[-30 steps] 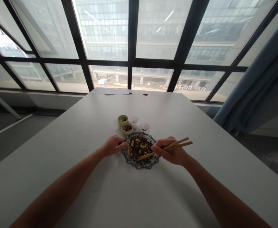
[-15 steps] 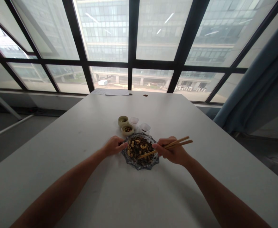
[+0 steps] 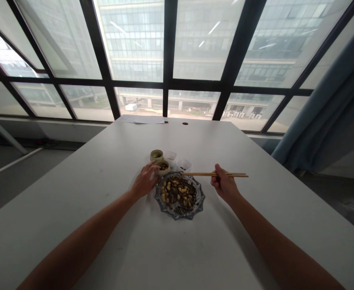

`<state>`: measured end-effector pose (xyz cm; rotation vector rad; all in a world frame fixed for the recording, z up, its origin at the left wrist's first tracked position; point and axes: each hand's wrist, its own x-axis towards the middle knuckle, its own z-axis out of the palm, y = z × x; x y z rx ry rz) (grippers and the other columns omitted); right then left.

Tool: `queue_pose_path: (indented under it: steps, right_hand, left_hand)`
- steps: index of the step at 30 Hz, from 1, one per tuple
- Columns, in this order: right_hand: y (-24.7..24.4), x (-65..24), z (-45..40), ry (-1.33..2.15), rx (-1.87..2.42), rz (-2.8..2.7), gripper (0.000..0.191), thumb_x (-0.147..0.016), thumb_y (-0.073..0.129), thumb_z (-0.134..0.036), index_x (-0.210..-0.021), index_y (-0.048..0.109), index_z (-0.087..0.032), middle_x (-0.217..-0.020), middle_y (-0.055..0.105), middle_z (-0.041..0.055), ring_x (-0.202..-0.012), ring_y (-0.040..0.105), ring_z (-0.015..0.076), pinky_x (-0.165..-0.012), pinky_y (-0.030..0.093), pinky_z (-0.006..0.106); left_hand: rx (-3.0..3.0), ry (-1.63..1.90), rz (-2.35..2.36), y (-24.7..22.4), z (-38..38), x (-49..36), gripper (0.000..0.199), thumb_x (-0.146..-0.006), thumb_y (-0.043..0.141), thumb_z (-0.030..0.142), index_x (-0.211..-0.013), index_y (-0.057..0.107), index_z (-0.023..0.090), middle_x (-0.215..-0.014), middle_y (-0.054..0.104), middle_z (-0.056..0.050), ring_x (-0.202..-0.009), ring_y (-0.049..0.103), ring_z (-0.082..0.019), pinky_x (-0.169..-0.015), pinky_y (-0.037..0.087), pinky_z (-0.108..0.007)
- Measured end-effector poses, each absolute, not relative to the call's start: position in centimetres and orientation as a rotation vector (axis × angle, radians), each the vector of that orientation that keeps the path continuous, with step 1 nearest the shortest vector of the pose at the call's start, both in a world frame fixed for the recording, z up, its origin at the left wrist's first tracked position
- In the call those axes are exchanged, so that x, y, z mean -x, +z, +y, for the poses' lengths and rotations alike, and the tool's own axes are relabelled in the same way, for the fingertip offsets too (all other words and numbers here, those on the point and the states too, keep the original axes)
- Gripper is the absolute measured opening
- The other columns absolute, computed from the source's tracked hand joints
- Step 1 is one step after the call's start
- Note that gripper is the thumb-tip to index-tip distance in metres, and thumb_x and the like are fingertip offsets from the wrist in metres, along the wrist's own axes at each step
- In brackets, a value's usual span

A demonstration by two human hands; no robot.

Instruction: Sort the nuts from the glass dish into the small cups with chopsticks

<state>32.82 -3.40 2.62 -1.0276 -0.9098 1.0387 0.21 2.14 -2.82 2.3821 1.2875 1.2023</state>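
A scalloped glass bowl (image 3: 179,197) holds dark seeds and peanuts on the white table. My right hand (image 3: 224,184) is closed around a pair of wooden chopsticks (image 3: 202,174), whose tips point left over the bowl's far rim. At the bowl's far left, my left hand (image 3: 145,180) has its fingers on the side and rim of a small greenish cup (image 3: 162,172) with small brown pieces in it. Behind that stands a second green cup (image 3: 156,155). Two small white cups, one farther back (image 3: 170,156) and one nearer (image 3: 184,165), stand to the right of the green ones.
White papers (image 3: 140,119) lie at the far edge of the white table (image 3: 74,189), near two round holes. Beyond it are large black-framed windows, and a blue curtain (image 3: 324,104) hangs on the right.
My left hand has moved from the glass bowl's rim to the nearer green cup. The chopsticks have lifted out of the seeds and now lie nearly level, with their tips at the far rim.
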Motion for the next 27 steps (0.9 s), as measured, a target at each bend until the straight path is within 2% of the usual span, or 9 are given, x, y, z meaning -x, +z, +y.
queue_pose_path:
  steps: [3, 10, 15, 20, 23, 25, 27]
  right_hand:
    - [2.4, -33.1, -3.2, 1.082, 1.018, -0.882, 0.056, -0.060, 0.085, -0.069, -0.062, 0.055, -0.021, -0.043, 0.051, -0.0045, -0.032, 0.039, 0.0061, -0.028, 0.032, 0.020]
    - [2.5, -33.0, -3.2, 1.116, 1.006, -0.753, 0.056, -0.053, 0.091, -0.064, -0.061, 0.058, -0.019, -0.043, 0.053, -0.0035, -0.034, 0.040, 0.0051, -0.028, 0.033, 0.018]
    - [2.4, -32.8, -3.3, 1.063, 0.992, -0.688, 0.057, -0.051, 0.092, -0.064, -0.060, 0.060, -0.018, -0.043, 0.055, -0.0029, -0.035, 0.042, 0.0048, -0.029, 0.034, 0.016]
    - [2.3, -33.0, -3.0, 1.016, 0.972, -0.682, 0.057, -0.052, 0.091, -0.064, -0.061, 0.058, -0.018, -0.043, 0.056, -0.0031, -0.036, 0.045, 0.0058, -0.028, 0.035, 0.015]
    - [2.3, -33.5, -2.7, 1.000, 0.951, -0.659, 0.059, -0.050, 0.092, -0.065, -0.061, 0.057, -0.018, -0.044, 0.056, -0.0038, -0.036, 0.047, 0.0060, -0.029, 0.036, 0.014]
    - [2.3, -33.9, -2.5, 0.970, 0.936, -0.623, 0.058, -0.051, 0.092, -0.064, -0.061, 0.057, -0.019, -0.044, 0.056, -0.0043, -0.037, 0.048, 0.0060, -0.029, 0.037, 0.014]
    - [2.2, -34.3, -2.3, 0.928, 0.935, -0.591, 0.056, -0.053, 0.091, -0.063, -0.061, 0.056, -0.019, -0.045, 0.056, -0.0045, -0.036, 0.049, 0.0061, -0.029, 0.037, 0.015]
  left_hand:
    - [-2.333, 1.157, 1.255, -3.1, 2.3, -0.3, 0.026, -0.084, 0.061, 0.018, -0.110, 0.060, 0.021, -0.149, 0.053, -0.015, -0.137, 0.052, -0.030, -0.114, 0.045, -0.052]
    - [-2.293, 1.170, 1.244, -2.7, 2.1, -0.2, 0.017, -0.083, 0.061, 0.018, -0.099, 0.057, 0.019, -0.151, 0.051, -0.017, -0.139, 0.051, -0.030, -0.116, 0.042, -0.052]
    - [-2.310, 1.190, 1.258, -2.6, 2.0, -0.3, 0.019, -0.082, 0.062, 0.017, -0.101, 0.059, 0.019, -0.149, 0.053, -0.017, -0.137, 0.053, -0.030, -0.114, 0.044, -0.053]
    - [-2.293, 1.203, 1.263, -2.3, 2.1, -0.3, 0.020, -0.088, 0.061, 0.025, -0.108, 0.061, 0.020, -0.146, 0.056, -0.016, -0.132, 0.056, -0.028, -0.106, 0.050, -0.051]
    - [-2.319, 1.320, 1.280, -0.6, 1.9, -0.7, 0.017, -0.092, 0.057, 0.029, -0.107, 0.063, 0.021, -0.136, 0.061, -0.013, -0.128, 0.058, -0.027, -0.104, 0.051, -0.048]
    - [-2.387, 1.349, 1.303, 1.2, 1.6, -1.7, 0.017, -0.093, 0.056, 0.029, -0.104, 0.067, 0.021, -0.120, 0.067, -0.012, -0.118, 0.061, -0.025, -0.101, 0.051, -0.045]
    - [-2.497, 1.219, 1.352, 3.3, 1.4, -3.4, 0.017, -0.092, 0.058, 0.029, -0.100, 0.070, 0.021, -0.104, 0.071, -0.009, -0.107, 0.064, -0.025, -0.098, 0.051, -0.044]
